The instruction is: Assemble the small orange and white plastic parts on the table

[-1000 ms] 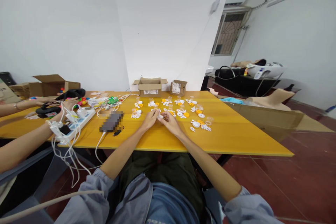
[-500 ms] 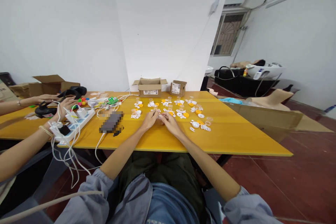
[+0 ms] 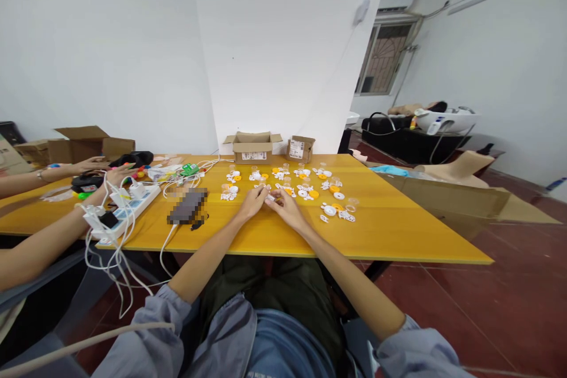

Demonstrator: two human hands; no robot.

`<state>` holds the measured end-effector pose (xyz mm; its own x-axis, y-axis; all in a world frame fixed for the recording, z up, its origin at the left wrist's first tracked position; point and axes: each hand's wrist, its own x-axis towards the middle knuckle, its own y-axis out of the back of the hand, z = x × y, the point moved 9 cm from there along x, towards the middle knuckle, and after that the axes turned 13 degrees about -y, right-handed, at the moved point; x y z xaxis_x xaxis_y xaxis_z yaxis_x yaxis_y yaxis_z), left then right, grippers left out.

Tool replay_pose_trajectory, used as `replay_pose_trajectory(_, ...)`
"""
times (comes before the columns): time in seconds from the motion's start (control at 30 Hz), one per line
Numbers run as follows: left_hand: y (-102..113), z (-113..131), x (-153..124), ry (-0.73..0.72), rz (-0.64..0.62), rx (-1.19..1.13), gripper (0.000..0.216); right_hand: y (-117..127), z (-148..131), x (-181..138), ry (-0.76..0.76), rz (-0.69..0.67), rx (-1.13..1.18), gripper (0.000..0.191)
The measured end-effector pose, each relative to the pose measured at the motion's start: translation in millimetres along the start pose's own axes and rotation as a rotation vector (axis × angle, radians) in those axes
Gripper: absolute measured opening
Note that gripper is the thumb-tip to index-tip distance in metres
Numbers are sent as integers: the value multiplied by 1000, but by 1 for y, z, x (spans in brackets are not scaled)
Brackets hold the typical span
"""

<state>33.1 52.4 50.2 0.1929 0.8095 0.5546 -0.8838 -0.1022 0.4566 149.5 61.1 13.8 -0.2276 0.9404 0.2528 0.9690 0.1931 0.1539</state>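
Note:
My left hand (image 3: pixel 253 202) and my right hand (image 3: pixel 284 205) meet over the middle of the yellow table (image 3: pixel 381 230). Between their fingertips is a small white plastic part (image 3: pixel 270 196), mostly covered by the fingers, and both hands are closed on it. Just beyond them lie several groups of white plastic gears, orange discs and clear round cups. Nearest on the right is a group with a white disc (image 3: pixel 329 210), an orange disc (image 3: pixel 337 207), a clear cup (image 3: pixel 352 204) and white perforated pieces (image 3: pixel 347 216).
An open cardboard box (image 3: pixel 253 147) and a smaller carton (image 3: pixel 301 149) stand at the back edge. Left of me are a dark pixelated device (image 3: pixel 188 207) and a power strip (image 3: pixel 128 209) with tangled cables. Another person's hands (image 3: pixel 119 176) are at the far left.
My fingers have shifted slightly around the small white part, the right hand's more than the left's. At the left, the other person's hands and the black object near them have moved.

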Motion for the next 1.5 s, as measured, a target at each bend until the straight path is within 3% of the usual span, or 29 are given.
replay_pose_trajectory(0.63, -1, 3, 0, -15, -23, 22, 42, -2, -2, -1, -1, -22, -5, 29)
replay_pose_trajectory(0.83, -1, 5, 0, -32, -21, 19, 42, -7, -1, -1, -38, -88, 46, 27)
replay_pose_trajectory(1.23, -1, 4, 0, -14, -22, 16, 44, -2, -2, -2, -21, -23, 12, 31)
replay_pose_trajectory(1.5, -2, 5, 1, -28, -33, 38, 43, -7, 0, -1, -49, -91, 39, 27)
